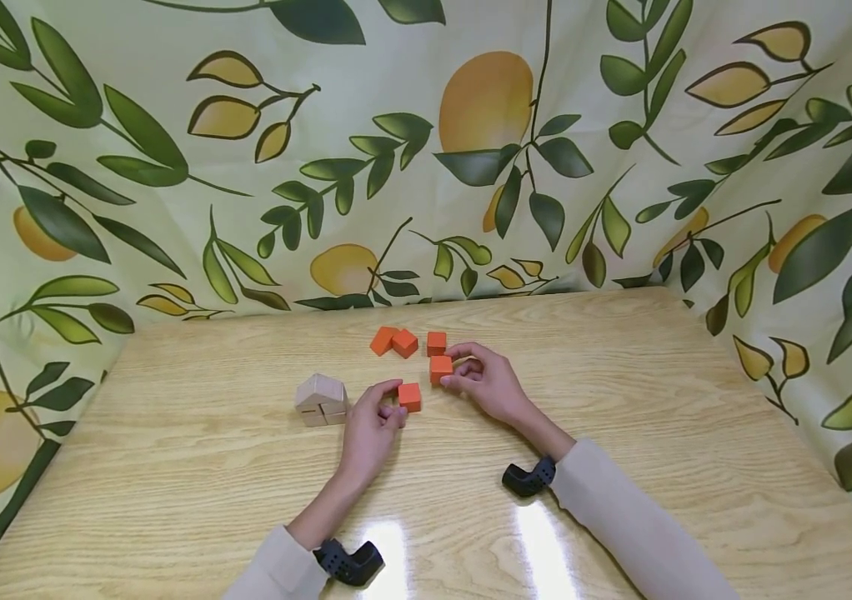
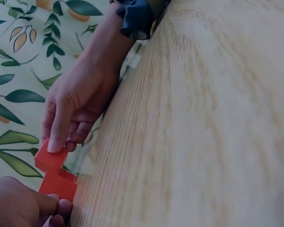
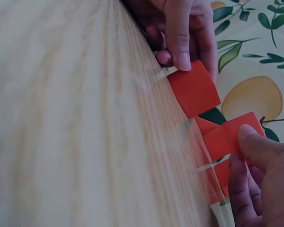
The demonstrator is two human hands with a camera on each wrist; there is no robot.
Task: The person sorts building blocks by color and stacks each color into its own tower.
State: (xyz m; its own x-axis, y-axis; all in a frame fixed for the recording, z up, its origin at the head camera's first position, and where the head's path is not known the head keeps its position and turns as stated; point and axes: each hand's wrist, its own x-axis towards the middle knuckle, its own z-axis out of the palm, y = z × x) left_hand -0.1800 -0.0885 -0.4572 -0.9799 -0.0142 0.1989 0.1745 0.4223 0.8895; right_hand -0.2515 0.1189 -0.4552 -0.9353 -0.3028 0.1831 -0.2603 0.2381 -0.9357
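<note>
My left hand (image 1: pixel 369 437) pinches an orange block (image 1: pixel 409 397) between thumb and fingers. That block seems to rest on the table in the right wrist view. Just to its upper right, my right hand (image 1: pixel 491 387) holds another orange block (image 1: pixel 440 368) by its sides; in the right wrist view this block (image 3: pixel 239 132) appears a little off the tabletop. Behind it stands a third orange block (image 1: pixel 437 342). Farther left, a tilted orange block (image 1: pixel 405 342) touches a flatter orange piece (image 1: pixel 383 340).
Left of my left hand stands a small stack of plain wooden blocks (image 1: pixel 321 400) with a peaked top. The wood-grain table (image 1: pixel 208 500) meets a curtain (image 1: pixel 396 192) printed with fruit and leaves. Black wrist devices (image 1: pixel 351 562) sit on both forearms.
</note>
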